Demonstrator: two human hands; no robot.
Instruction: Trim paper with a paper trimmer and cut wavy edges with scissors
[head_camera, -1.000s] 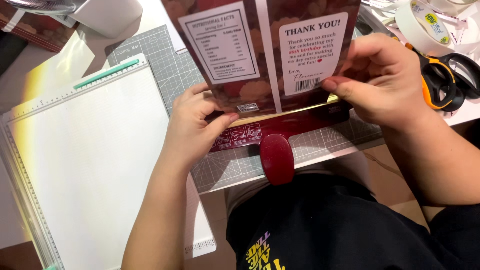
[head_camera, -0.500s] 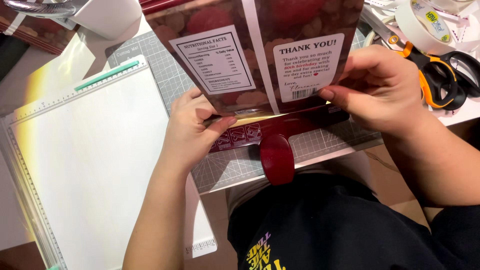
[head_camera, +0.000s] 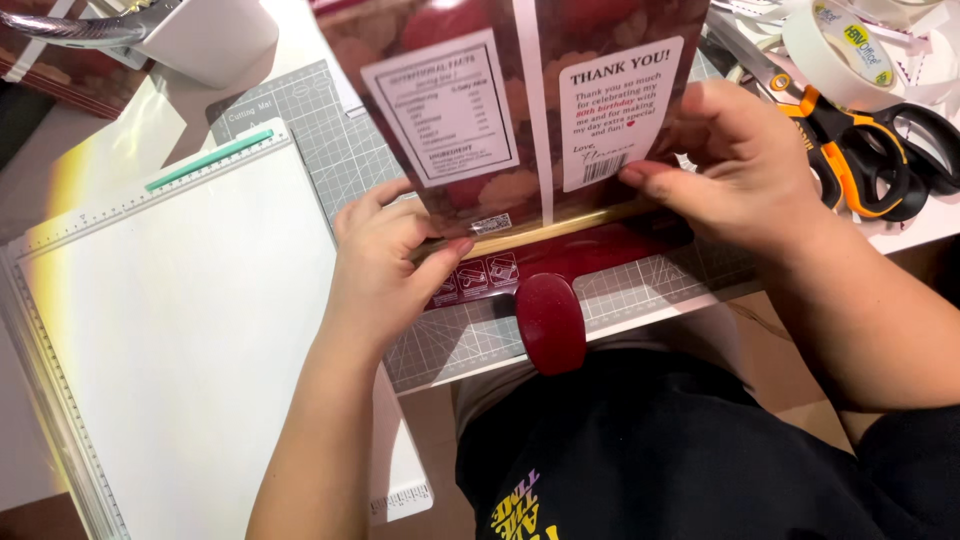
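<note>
**Both hands on the printed bag at the sealer**

While I watch from the head view, my left hand (head_camera: 385, 265) pinches the lower left edge of the dark red printed bag (head_camera: 520, 110), fingers curled onto it. My right hand (head_camera: 745, 165) grips the bag's lower right edge, thumb pressed flat. The bag stands at upper centre of the frame, its bottom against what seems to be a red heat sealer (head_camera: 550, 315) on the grey cutting mat (head_camera: 330, 150). Orange-handled scissors (head_camera: 850, 160) lie at upper right; a white paper trimmer (head_camera: 170, 330) fills the left.
</note>
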